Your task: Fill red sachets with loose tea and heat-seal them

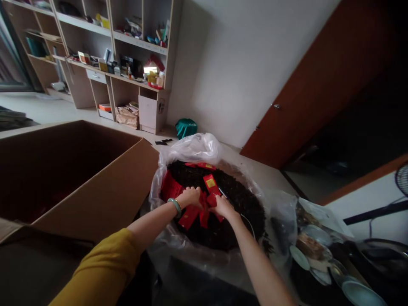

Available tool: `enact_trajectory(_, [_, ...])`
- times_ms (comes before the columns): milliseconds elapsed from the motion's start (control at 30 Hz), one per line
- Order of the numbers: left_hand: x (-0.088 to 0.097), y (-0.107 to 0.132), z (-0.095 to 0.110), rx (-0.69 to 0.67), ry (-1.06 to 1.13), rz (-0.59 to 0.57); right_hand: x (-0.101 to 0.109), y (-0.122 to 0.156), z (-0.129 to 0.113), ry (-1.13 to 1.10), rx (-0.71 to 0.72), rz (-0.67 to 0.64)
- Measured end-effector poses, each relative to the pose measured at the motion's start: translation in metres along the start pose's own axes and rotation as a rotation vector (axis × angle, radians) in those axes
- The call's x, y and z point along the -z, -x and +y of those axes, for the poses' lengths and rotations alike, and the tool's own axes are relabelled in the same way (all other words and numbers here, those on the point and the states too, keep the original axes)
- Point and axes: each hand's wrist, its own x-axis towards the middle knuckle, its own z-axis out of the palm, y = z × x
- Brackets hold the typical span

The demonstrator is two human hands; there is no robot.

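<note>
Head view: both hands closed on a bunch of red packets (pixel 191 216) over a bag of dark loose leaf.
Left hand (pixel 190 196), bangle (pixel 175 206) on the wrist, curls over the bunch from 9 o'clock; right hand (pixel 224 207) pinches it from 3 o'clock, forearms converging, wrists bent down. The bunch sits mid-bag, probably gripped from both sides to keep it together above the dark leaf (pixel 242 199). Clear plastic bag (pixel 191 148) lies folded open; cardboard box (pixel 95 187) stands at 9 o'clock.

bag (pixel 204 148): packets (pixel 191 214) lay in it | cardboard box (pixel 95 199): left of bag | plates (pixel 318 267): right of bag | shelf unit (pixel 127 55): behind bag
</note>
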Motion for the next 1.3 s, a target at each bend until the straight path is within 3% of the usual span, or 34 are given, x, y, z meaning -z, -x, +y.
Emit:
enact_trajectory(100, [-0.015,-0.011,0.005,0.071,-0.097,0.035,-0.018,0.010,0.008,0.019,-0.102,-0.093])
enact_trajectory(333, [-0.018,-0.025,0.008,0.102,-0.045,0.054,-0.026,0.003,0.013,-0.030,-0.117,-0.032])
enact_trajectory(600, [-0.030,-0.031,0.017,0.065,0.164,0.016,-0.031,0.007,0.016,0.066,-0.088,0.108])
enact_trajectory(800, [-0.037,-0.029,0.020,0.061,0.192,-0.008,-0.045,0.014,0.010,-0.088,-0.135,0.246])
enact_trajectory(933, [-0.041,-0.027,0.015,0.070,0.229,-0.031,-0.050,0.010,0.018,-0.249,-0.143,0.288])
enact_trajectory(1167, [-0.037,-0.005,0.028,0.180,0.079,0.022,-0.029,-0.032,0.045,-0.688,-0.221,0.318])
enact_trajectory(1300, [-0.038,0.003,0.039,0.109,0.010,0.109,-0.014,-0.078,0.030,-0.609,-0.256,0.357])
